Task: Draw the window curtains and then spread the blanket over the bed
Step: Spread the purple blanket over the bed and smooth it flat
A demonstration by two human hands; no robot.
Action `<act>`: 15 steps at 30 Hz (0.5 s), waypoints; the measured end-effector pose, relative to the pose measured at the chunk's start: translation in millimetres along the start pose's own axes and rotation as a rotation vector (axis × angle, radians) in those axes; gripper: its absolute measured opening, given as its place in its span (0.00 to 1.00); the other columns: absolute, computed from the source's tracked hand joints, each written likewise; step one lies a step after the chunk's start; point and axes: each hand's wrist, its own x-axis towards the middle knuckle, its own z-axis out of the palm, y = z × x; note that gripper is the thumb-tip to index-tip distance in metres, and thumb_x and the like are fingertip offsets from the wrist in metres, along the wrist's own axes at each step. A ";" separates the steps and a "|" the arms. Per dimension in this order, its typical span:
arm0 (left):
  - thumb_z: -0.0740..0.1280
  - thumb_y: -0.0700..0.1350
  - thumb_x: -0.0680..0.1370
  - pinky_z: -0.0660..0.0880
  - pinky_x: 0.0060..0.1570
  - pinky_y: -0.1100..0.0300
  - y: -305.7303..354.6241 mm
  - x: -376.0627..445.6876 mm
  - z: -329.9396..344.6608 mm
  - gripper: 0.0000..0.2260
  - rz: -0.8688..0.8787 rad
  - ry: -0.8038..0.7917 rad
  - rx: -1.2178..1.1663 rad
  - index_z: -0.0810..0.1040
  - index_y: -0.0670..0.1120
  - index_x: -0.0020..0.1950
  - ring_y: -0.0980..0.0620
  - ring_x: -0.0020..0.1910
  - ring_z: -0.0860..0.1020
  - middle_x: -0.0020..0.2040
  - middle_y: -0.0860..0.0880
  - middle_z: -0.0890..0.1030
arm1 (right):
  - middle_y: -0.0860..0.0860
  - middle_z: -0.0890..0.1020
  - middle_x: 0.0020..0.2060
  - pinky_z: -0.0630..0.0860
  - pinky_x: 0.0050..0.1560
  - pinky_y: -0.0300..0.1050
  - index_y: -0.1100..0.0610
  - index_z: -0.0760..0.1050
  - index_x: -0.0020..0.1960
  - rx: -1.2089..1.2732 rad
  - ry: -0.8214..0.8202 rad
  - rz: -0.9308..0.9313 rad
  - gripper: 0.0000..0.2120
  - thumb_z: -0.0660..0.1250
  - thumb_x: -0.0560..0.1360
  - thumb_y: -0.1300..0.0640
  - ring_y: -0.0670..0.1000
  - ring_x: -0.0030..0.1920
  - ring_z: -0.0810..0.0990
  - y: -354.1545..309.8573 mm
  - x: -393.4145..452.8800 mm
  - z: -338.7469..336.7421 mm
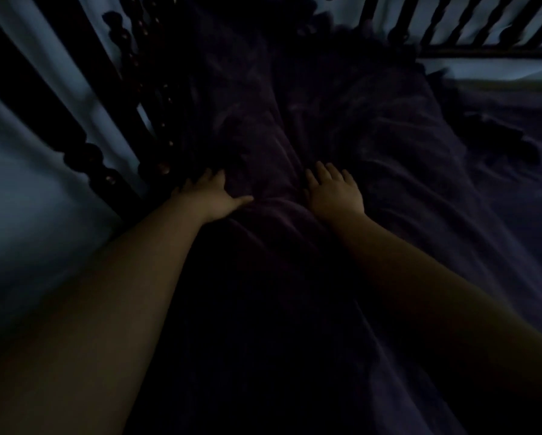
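Room is very dim, detail is poor. Bed (514, 127) fills most of the view; a dark turned-wood frame (106, 171) runs down the left side and a row of dark spindles (470, 23) crosses the far end, pale wall behind both.

Blanket (373, 171) is dark purple and lies on the bed, bunched into long ridges and folds running away from the camera. It reaches up toward the far spindles. On the right a ragged, possibly fringed edge shows, with smoother dark bedding beyond it, so coverage looks incomplete there. Curtains are not in view; judging by the low light they're probably drawn, can't confirm.

Both arms reach forward. Left hand (210, 196) lies on the blanket just beside the left frame, fingers spread, thumb out to the right, nothing clamped. Right hand (334, 189) lies flat, palm down, fingers apart, on the central ridge. Neither is gripping; both look like they're pressing or smoothing.

Handling, my read: soft, limp, plush-looking fabric, moderate weight, not slippery, not fragile. It folds on itself and won't push flat from the middle. Better to pinch the edge or a corner with both hands set well apart, lift slightly, pull outward toward the right side, then smooth.
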 end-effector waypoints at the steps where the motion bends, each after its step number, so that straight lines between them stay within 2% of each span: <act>1: 0.53 0.66 0.75 0.46 0.75 0.43 4.2 -18.1 5.3 0.35 -0.002 0.014 0.061 0.41 0.55 0.75 0.40 0.76 0.46 0.78 0.48 0.43 | 0.52 0.50 0.77 0.46 0.75 0.54 0.52 0.47 0.75 -0.004 -0.003 0.016 0.24 0.45 0.80 0.48 0.54 0.76 0.47 5.1 -19.6 1.8; 4: 0.47 0.65 0.77 0.43 0.73 0.41 16.9 -67.9 28.5 0.30 -0.003 -0.012 0.083 0.40 0.58 0.75 0.39 0.75 0.43 0.77 0.51 0.39 | 0.49 0.47 0.77 0.45 0.74 0.59 0.48 0.45 0.75 0.006 -0.026 0.100 0.25 0.44 0.80 0.45 0.53 0.76 0.45 21.2 -71.6 13.5; 6: 0.50 0.70 0.72 0.42 0.72 0.40 22.5 -88.9 40.5 0.36 0.022 -0.049 0.020 0.40 0.59 0.74 0.39 0.75 0.41 0.77 0.52 0.39 | 0.49 0.45 0.77 0.46 0.74 0.59 0.47 0.43 0.75 0.041 -0.044 0.125 0.25 0.43 0.80 0.44 0.54 0.76 0.45 28.3 -90.0 21.3; 8: 0.56 0.72 0.68 0.44 0.73 0.38 27.5 -107.7 53.1 0.41 0.022 -0.049 0.013 0.41 0.60 0.74 0.39 0.75 0.40 0.77 0.52 0.40 | 0.50 0.45 0.77 0.47 0.75 0.57 0.47 0.43 0.75 0.073 -0.046 0.118 0.26 0.43 0.79 0.43 0.54 0.76 0.45 36.8 -110.2 32.2; 10: 0.59 0.69 0.70 0.47 0.72 0.36 34.4 -122.3 66.1 0.41 0.017 -0.004 0.099 0.41 0.59 0.75 0.38 0.75 0.42 0.77 0.51 0.40 | 0.52 0.45 0.77 0.47 0.75 0.55 0.48 0.43 0.75 0.126 -0.040 0.102 0.26 0.44 0.79 0.43 0.54 0.76 0.45 44.6 -129.7 41.2; 13: 0.58 0.58 0.77 0.47 0.70 0.34 55.6 -149.2 89.8 0.32 0.009 0.026 0.200 0.44 0.57 0.75 0.36 0.74 0.41 0.77 0.50 0.41 | 0.53 0.46 0.77 0.47 0.75 0.53 0.49 0.45 0.75 0.252 -0.034 0.071 0.26 0.44 0.80 0.44 0.55 0.76 0.46 56.1 -168.8 52.4; 15: 0.57 0.51 0.78 0.47 0.70 0.34 73.7 -170.4 107.7 0.29 0.003 0.007 0.210 0.47 0.55 0.75 0.35 0.74 0.41 0.77 0.49 0.43 | 0.55 0.49 0.77 0.47 0.75 0.52 0.51 0.48 0.75 0.353 0.015 0.028 0.25 0.47 0.80 0.47 0.56 0.76 0.49 66.5 -205.1 63.9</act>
